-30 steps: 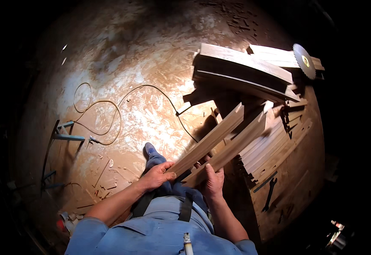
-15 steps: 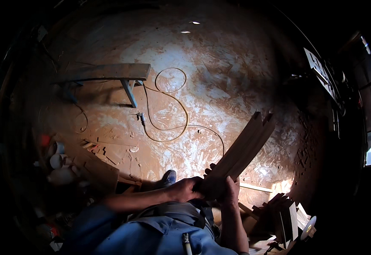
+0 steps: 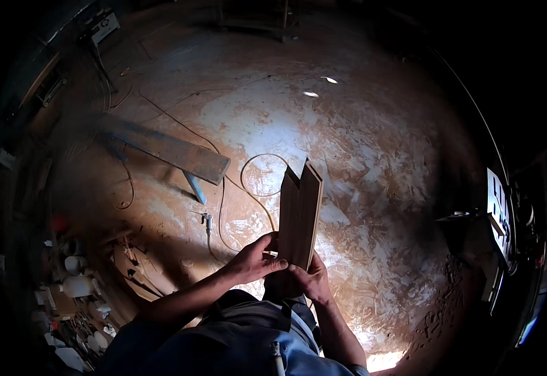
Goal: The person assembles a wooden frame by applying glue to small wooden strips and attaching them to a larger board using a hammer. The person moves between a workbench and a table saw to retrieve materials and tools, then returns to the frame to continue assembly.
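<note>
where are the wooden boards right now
In the head view the boards stand near the centre, held together at their lower ends by the left hand and right hand, above the sawdust floor, right of the bench.

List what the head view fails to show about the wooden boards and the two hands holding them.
- Wooden boards: the lower ends are covered by both hands; whether there are two boards or more cannot be told.
- Left hand: its palm faces away.
- Right hand: the fingertips are behind the boards.
- Clutter at lower left: too dark and small to identify.
</note>
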Motion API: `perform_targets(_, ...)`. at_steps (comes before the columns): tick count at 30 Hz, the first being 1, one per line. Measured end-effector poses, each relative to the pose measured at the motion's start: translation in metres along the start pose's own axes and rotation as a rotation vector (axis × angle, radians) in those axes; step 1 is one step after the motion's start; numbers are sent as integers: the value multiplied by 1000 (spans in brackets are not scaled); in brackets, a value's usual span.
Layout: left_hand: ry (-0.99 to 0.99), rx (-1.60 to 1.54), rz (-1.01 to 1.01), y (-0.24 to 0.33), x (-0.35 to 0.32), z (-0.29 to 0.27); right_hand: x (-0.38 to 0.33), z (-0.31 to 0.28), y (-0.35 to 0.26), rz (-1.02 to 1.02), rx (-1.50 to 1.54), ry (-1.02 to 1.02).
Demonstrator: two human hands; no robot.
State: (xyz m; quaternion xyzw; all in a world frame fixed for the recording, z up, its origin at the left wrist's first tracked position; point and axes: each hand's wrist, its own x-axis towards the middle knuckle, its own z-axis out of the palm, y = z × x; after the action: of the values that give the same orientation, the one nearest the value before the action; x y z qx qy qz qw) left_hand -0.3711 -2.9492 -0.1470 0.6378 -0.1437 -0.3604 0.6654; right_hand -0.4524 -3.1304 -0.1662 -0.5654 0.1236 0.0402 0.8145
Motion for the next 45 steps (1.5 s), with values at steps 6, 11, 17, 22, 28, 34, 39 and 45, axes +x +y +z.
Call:
perform_targets(6,398,-72,228,40,118,-6,133,-16,-60,68,-173,-237)
perform_targets(11,657,-17,59,62,189,-74,263,-6,-85,27,-592,-452)
perform_targets(17,948,-121,298,72,282,-227,432,-91,-90,-33,-904,-422)
perform_targets(22,1245,279,-279,106,289,-329,544,-233,-95,423,-1025,-95)
perform_targets(28,1286,413,-770,80,311,-439,651,-266,-80,875,-743,196)
perform_targets(34,1216,73,-1302,25,330,-429,883,-239,-78,733,-1071,-274)
perform_targets(39,1256,-264,-1397,35,371,-422,1128,-182,-88,402,-1194,-637)
perform_targets(45,1356,-482,-1307,35,423,-507,1357,87,-78,729,-457,-440)
